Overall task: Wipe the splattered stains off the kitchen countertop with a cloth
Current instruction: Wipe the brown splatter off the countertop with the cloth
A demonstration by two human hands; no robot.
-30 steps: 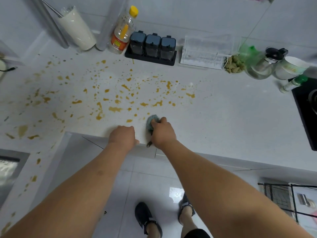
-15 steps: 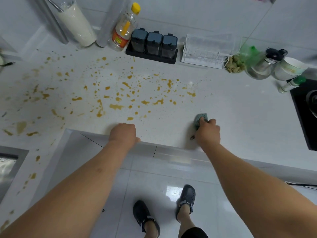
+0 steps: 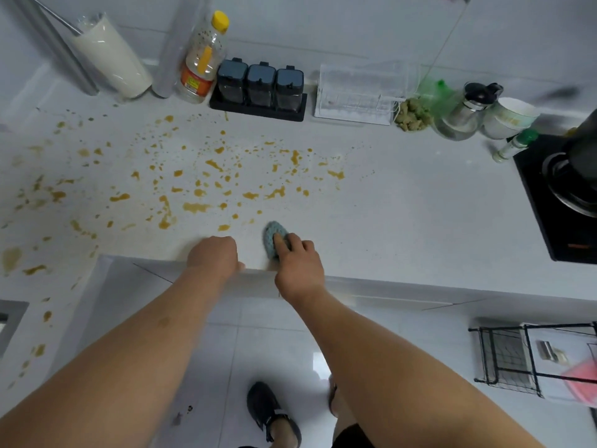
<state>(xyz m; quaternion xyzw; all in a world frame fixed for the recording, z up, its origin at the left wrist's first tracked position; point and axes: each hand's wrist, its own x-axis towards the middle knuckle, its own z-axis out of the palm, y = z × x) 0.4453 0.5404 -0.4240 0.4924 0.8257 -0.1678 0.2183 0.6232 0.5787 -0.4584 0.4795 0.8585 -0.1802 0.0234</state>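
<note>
Cloth (image 3: 274, 237), bunched blue-green, pressed to the white table (image 3: 403, 221) near its front edge beneath the curled fingers of the right hand (image 3: 298, 263), beside brown stains (image 3: 193, 189); left hand (image 3: 214, 257) fisted, resting at the edge.

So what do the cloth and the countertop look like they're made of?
Cloth: seemingly a teal knitted or microfibre fabric, matte, with a bumpy weave. Countertop: probably white quartz or artificial stone, smooth with a faint sheen and fine speckles.
</note>
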